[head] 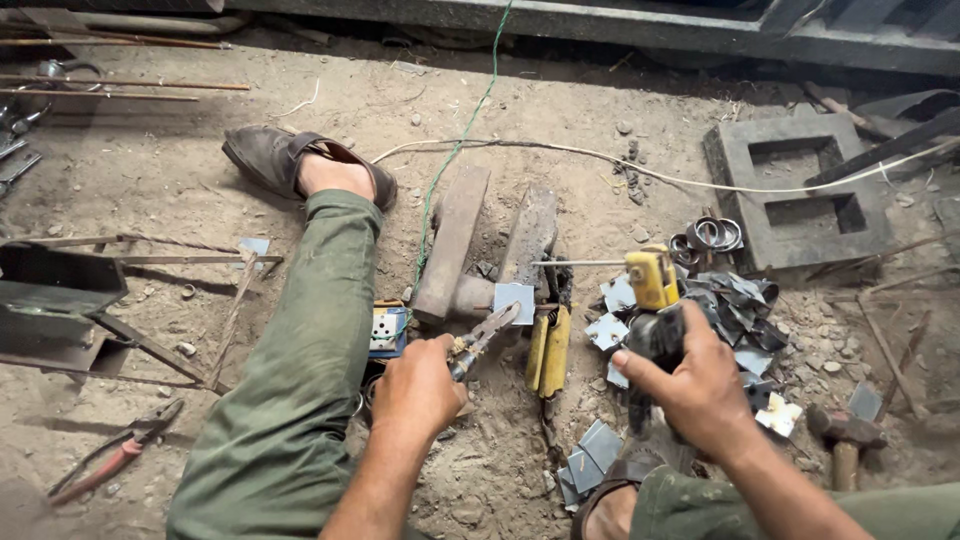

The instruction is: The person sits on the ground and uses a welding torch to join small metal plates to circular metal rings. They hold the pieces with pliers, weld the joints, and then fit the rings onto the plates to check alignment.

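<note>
My left hand [418, 390] grips pliers [480, 338] whose jaws hold a small square metal plate [514, 301] over a rusty iron block [527, 235]. My right hand [690, 385] is wrapped round a yellow and black welding electrode holder [652, 290]. A thin welding rod [580, 263] sticks out of the holder to the left, ending just above the plate. Both hands are low over the dirt floor, between my legs in green trousers.
Several cut metal squares [590, 460] and a heap of bent metal pieces [740, 295] lie on the ground. A hammer [846, 432] lies right, red-handled pliers [115, 455] left, a concrete block [800, 190] far right, and a green wire [455, 150] runs back.
</note>
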